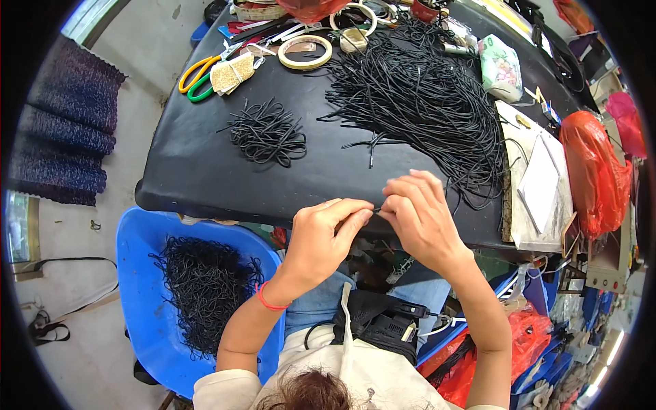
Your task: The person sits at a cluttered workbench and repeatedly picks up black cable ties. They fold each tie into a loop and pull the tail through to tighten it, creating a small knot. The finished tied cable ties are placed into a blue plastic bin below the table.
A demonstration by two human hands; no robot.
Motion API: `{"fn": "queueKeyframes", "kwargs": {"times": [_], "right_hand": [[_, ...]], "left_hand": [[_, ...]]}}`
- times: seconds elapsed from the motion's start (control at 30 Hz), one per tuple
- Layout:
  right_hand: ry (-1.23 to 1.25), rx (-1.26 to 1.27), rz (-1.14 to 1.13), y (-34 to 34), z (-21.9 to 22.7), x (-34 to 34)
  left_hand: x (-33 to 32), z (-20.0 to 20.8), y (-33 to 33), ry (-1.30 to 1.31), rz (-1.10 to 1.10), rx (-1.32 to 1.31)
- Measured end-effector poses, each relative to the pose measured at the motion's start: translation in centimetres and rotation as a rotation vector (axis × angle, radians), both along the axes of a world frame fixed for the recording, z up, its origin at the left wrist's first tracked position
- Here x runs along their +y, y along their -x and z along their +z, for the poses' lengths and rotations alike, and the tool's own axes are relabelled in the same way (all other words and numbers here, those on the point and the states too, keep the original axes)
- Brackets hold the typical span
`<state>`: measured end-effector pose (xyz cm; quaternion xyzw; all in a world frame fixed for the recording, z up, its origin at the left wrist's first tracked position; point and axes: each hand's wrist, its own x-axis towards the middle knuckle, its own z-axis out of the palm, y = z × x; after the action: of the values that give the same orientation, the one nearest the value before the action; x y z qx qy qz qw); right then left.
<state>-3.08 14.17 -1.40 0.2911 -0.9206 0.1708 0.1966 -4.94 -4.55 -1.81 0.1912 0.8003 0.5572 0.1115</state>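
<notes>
Hair and a cream top sit right under the camera, then both forearms reach up to the near edge of the black desk (205, 178). Left hand (324, 236), with a red band on its wrist, has its grip pinched on a thin black cord (375, 209); the right hand (420, 215) pinches the same cord from the other side, fingertips nearly touching in the middle. So the cord is up in the air between the two hands, just over the desk's front edge. Can't really make out how long it is, it's tiny.

Beyond the right hand there's a big messy heap of black cords (424, 96) spread across the desk, and a smaller bundle of cords (268, 133) sits apart to the left. Further back: scissors with yellow and green handles (198, 76) and a roll of tape (305, 52). Down on the person's left, below the desk, a blue tub (140, 246) holds a pile of more black cords (205, 287). Red plastic bag (593, 171) lies off on the right side.
</notes>
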Motion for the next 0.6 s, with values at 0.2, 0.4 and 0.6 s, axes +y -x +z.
{"fn": "queueKeyframes", "kwargs": {"times": [0.2, 0.4, 0.6], "right_hand": [[0.317, -0.022, -0.254, -0.2, 1.1, 1.4], [0.629, -0.205, -0.353, -0.9, 0.6, -3.1], [0.569, -0.188, -0.209, -0.9, 0.3, -3.7]], "left_hand": [[-1.8, -0.8, -0.9, -0.367, -0.091, -0.613], [0.9, -1.6, -0.8, -0.804, 0.139, -0.792], [1.4, -1.7, -1.0, -0.813, 0.205, -0.682]]}}
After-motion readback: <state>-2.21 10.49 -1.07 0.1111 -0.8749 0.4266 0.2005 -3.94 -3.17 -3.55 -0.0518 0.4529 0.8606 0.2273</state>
